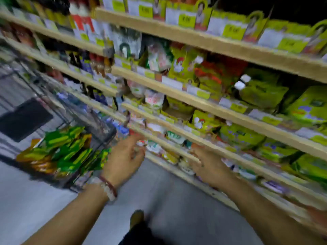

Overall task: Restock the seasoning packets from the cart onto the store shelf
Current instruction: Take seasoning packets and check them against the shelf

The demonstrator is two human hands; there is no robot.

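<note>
Between loads: left hand [123, 156] and right hand [207, 163] both loosely spread, grip holding nothing, near the low shelf [177, 149]. Next move probably reaches to the cart [74, 110] for seasoning packets [60, 149].

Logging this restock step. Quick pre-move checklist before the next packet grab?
1. Left hand free of packets: cannot tell, blurred, fingers curled.
2. Right hand free: ok, open, at the low wooden shelf edge.
3. Green and yellow seasoning packets left in the wire cart: ok.
4. Cart beside left hand: ok.
5. Gap in the target shelf row: cannot tell, blurred.
</note>
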